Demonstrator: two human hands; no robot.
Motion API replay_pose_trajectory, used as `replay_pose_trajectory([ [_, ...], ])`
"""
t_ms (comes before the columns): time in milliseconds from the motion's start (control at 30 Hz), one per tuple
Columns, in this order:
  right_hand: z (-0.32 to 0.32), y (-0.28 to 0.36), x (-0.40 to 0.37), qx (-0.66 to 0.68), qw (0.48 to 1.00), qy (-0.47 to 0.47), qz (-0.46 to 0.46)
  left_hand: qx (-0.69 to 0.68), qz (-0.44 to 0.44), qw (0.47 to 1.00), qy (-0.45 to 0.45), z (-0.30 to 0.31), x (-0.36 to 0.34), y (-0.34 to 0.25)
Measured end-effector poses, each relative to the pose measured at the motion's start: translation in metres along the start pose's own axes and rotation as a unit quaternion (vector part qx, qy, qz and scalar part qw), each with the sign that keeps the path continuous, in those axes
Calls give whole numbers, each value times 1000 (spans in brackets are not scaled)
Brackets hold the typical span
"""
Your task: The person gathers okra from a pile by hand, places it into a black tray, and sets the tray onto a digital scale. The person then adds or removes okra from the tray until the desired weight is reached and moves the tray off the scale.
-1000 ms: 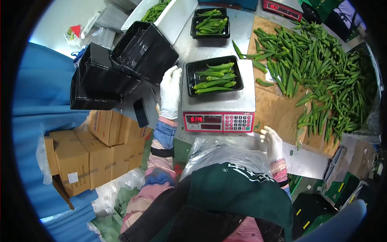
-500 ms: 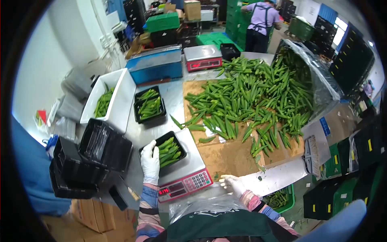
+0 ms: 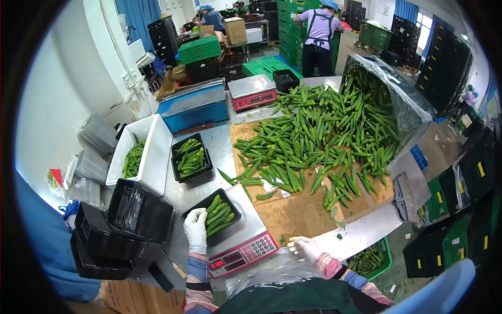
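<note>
My left hand (image 3: 196,230), in a white glove, is curled over the left side of a black plastic tray (image 3: 236,203), its fingertips against the okra (image 3: 218,214) inside. That tray rests on a scale with a red keypad front (image 3: 243,255) and lit red digits. Close to the table's front edge, my right hand (image 3: 306,248), also gloved, is held with fingers stretched out and loosely apart, nothing in them. Beyond it, a big heap of loose okra (image 3: 314,131) spreads over brown cardboard (image 3: 293,214) and spills from a plastic-lined crate (image 3: 413,104).
Two filled black trays (image 3: 194,175) stand behind the scale. To the left are a white foam box (image 3: 162,136) holding okra and stacked black trays (image 3: 141,212). A second scale (image 3: 253,97), a brush (image 3: 405,199) and a phone (image 3: 160,276) lie around. Another person (image 3: 318,36) stands beyond.
The whole view has shifted with my head. My left hand stays at the tray, its fingers now lower along the side. The right hand remains near the front edge.
</note>
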State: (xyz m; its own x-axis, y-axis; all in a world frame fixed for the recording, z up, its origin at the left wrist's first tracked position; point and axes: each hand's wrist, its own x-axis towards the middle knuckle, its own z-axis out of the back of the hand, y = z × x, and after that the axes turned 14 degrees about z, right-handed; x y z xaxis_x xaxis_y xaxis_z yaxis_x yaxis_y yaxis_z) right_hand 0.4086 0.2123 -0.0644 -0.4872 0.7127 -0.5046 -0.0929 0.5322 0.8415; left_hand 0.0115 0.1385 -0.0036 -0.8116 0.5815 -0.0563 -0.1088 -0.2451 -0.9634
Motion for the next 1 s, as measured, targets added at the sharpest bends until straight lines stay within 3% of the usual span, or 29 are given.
replay_pose_trajectory([
  [133,-4,10,-4,2,1000,-3,-11,9,-23,1000,-4,2,0,-1],
  [233,-19,46,-21,-20,996,-48,-66,-59,45,996,39,5,-5,-24],
  [367,-2,4,0,14,1000,-26,1,-89,47,991,88,9,-6,-40],
  [500,0,-3,4,23,999,-16,25,185,-58,981,25,14,-3,-31],
  [533,0,-2,3,22,999,-20,21,195,-67,978,13,16,-5,-30],
  [633,5,-9,8,19,999,-18,21,192,-114,974,-42,20,-10,-35],
  [767,11,-18,12,26,998,2,66,59,-79,992,-78,41,3,-18],
  [833,18,-30,18,98,993,9,68,99,-82,986,-110,58,-4,-32],
  [1000,11,-12,10,58,997,-11,53,28,-26,989,-146,97,-17,-13],
])
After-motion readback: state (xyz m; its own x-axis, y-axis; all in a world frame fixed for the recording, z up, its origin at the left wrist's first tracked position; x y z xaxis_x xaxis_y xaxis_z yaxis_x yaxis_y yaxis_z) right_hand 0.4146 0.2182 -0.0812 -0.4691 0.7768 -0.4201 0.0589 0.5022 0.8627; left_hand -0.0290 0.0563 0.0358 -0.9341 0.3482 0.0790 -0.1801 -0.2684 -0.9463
